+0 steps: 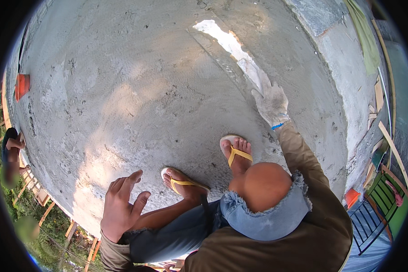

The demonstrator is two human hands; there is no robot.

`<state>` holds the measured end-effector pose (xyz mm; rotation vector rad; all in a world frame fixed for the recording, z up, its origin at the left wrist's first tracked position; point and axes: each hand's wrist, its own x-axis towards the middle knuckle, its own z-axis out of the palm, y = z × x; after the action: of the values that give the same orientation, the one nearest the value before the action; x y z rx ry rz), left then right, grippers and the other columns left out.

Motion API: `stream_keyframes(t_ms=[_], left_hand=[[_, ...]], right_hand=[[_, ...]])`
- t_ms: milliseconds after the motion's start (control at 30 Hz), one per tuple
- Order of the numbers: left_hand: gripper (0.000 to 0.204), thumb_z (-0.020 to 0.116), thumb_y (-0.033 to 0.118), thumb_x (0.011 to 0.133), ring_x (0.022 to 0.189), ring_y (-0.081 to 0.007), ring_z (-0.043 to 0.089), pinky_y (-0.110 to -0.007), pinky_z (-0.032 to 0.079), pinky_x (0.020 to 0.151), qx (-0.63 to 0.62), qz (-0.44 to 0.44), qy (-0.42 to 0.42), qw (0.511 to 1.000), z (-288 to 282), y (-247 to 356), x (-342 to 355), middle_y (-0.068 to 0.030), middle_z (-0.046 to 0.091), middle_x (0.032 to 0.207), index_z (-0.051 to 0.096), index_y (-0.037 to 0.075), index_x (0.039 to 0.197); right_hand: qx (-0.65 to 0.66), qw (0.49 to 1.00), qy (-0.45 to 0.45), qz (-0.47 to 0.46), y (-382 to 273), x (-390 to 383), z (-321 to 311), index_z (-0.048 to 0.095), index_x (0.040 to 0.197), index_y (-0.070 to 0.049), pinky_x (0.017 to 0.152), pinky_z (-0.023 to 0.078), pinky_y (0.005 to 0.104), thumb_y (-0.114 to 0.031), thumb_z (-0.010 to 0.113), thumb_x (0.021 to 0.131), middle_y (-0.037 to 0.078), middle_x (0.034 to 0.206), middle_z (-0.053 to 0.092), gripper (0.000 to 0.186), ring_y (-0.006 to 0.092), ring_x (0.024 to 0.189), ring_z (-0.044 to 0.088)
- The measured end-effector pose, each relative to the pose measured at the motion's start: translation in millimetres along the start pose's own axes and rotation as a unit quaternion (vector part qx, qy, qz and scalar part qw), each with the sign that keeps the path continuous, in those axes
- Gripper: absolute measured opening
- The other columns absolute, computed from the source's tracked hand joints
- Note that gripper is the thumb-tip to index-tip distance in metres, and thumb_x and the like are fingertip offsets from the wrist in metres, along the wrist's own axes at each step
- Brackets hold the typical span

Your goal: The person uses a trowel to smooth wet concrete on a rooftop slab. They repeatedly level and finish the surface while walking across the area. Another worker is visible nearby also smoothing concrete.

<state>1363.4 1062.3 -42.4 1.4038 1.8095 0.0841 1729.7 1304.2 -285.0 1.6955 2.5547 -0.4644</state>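
Note:
My right hand (272,102), in a pale work glove with a blue cuff edge, is wrapped round the near end of a long, narrow concrete float (233,47). The float lies flat on the wet grey concrete (167,86), pointing away and to the left, its far part bright with glare. Its handle is mostly hidden by the glove. My left hand (120,204) is bare and hovers near my left knee, thumb and fingers apart, holding nothing. Beneath me, my feet in yellow-strapped flip-flops (235,154) stand on the concrete.
An orange bucket (22,86) stands at the far left, with another person (12,147) below it at the slab's edge. Along the right runs a raised concrete ledge (340,59). Beyond it lie wooden strips (394,156), a green cloth (365,36) and a dark metal rack (371,217).

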Motion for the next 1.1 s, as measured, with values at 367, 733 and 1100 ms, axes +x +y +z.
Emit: stream_keyframes(t_ms=[367, 733, 1100], left_hand=[[0.051, 0.078, 0.021, 0.093, 0.108, -0.0377, 0.072, -0.045, 0.055, 0.093, 0.009, -0.028, 0.004, 1.0, 0.2, 6.5, 5.4, -0.0242, 0.073, 0.116, 0.063, -0.003, 0.135], [0.05, 0.077, 0.025, 0.092, 0.104, -0.0392, 0.071, -0.047, 0.053, 0.094, 0.012, -0.048, 0.044, 0.998, -5.9, 14.3, -30.2, -0.0221, 0.073, 0.108, 0.064, -0.002, 0.132], [0.052, 0.076, 0.027, 0.092, 0.1, -0.0394, 0.07, -0.047, 0.052, 0.091, -0.002, -0.044, 0.066, 0.997, -8.4, 11.5, -36.2, -0.0217, 0.073, 0.107, 0.063, -0.002, 0.134]], right_hand=[[-0.009, 0.924, -0.078, -0.374, -174.2, 40.4, 67.3, 0.049, 0.154, -0.015, 0.071, 0.062, 0.0469, -0.013, 0.063, 0.092, 0.019, 0.102, 0.074, 0.063, 0.0343, 0.091, 0.076], [-0.027, 0.984, -0.082, -0.155, 11.1, 3.3, -18.8, 0.046, 0.156, -0.021, 0.084, 0.058, 0.0538, -0.029, 0.074, 0.089, 0.024, 0.111, 0.068, 0.073, 0.0424, 0.099, 0.069], [-0.005, 0.967, -0.093, -0.239, -97.0, 115.3, -1.0, 0.044, 0.153, -0.015, 0.084, 0.058, 0.0519, -0.03, 0.074, 0.092, 0.024, 0.112, 0.07, 0.069, 0.0423, 0.104, 0.071]])
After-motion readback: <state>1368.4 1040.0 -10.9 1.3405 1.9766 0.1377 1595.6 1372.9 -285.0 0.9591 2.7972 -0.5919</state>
